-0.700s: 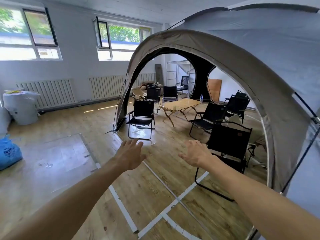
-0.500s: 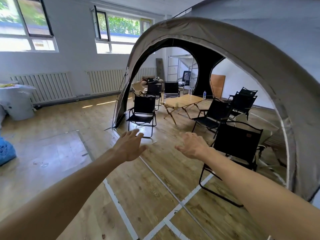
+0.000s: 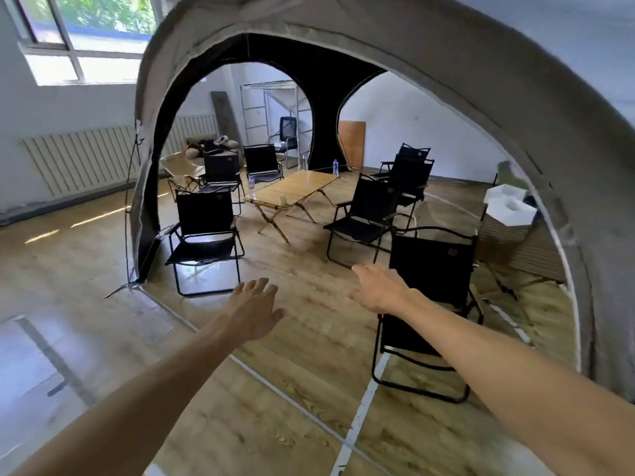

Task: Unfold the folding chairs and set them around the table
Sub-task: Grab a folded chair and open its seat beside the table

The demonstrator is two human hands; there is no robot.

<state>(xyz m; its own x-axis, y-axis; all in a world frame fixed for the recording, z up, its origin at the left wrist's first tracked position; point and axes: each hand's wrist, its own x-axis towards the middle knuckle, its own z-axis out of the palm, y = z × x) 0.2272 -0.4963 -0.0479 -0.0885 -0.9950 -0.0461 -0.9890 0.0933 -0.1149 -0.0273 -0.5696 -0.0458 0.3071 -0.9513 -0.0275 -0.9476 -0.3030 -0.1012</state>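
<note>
Both hands reach forward empty, left hand (image 3: 256,312) and right hand (image 3: 379,286) with fingers spread, gripping nothing, apparently heading for the nearest chair (image 3: 431,269); it stands unfolded at the tent (image 3: 446,56) entrance, black fabric on a black frame, well apart from the table (image 3: 295,190)

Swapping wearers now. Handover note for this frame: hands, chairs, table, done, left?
Left hand: open, empty, stretched forward.
Right hand: open, empty, in front of the nearest chair's backrest; contact unclear.
Wooden table stands inside the tent, bottles on it.
Done: all the black chairs in view look unfolded, e.g. left chair and right chair.
Left: the nearest chair stands at the tent entrance, farthest from the table; probably bring it closer.
</note>
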